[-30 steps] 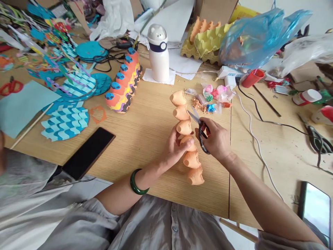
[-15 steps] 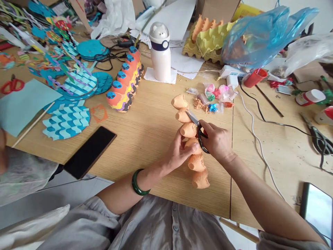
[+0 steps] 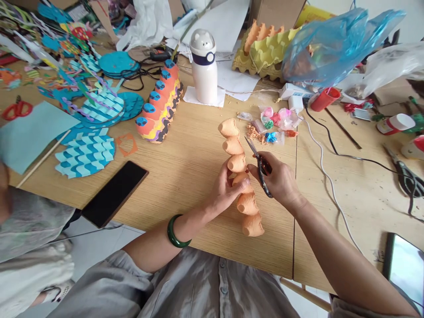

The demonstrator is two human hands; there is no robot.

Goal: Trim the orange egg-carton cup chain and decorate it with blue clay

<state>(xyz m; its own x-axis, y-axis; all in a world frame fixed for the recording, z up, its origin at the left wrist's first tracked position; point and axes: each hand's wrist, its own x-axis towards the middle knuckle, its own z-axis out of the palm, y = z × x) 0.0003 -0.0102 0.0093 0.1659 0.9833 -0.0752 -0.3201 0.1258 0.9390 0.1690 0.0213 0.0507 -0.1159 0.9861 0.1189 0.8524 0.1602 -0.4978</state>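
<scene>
An orange strip of egg carton cups (image 3: 237, 162) runs lengthwise in front of me, its far end by the small clay packets. My left hand (image 3: 226, 187) grips the strip around its middle, the thumb over one cup and the fingers behind it. In my right hand (image 3: 277, 176) is a pair of black-handled scissors (image 3: 261, 170). Their blades point up and left and look closed or nearly so. They are a little to the right of the strip, apart from the upper cups. Orange scraps (image 3: 254, 132) lie beyond the blade tips.
A painted egg carton strip (image 3: 160, 104) and a white bottle (image 3: 204, 79) stand further back. To the left are a black phone (image 3: 114, 193) and a blue paper-scaled disc (image 3: 85, 154). Cables (image 3: 326, 168) cross the right side. Someone's clothing (image 3: 29, 221) shows at far left.
The scissors have come away from the strip toward the right, and their blades have drawn together. The strip has shifted slightly left in my left hand.
</scene>
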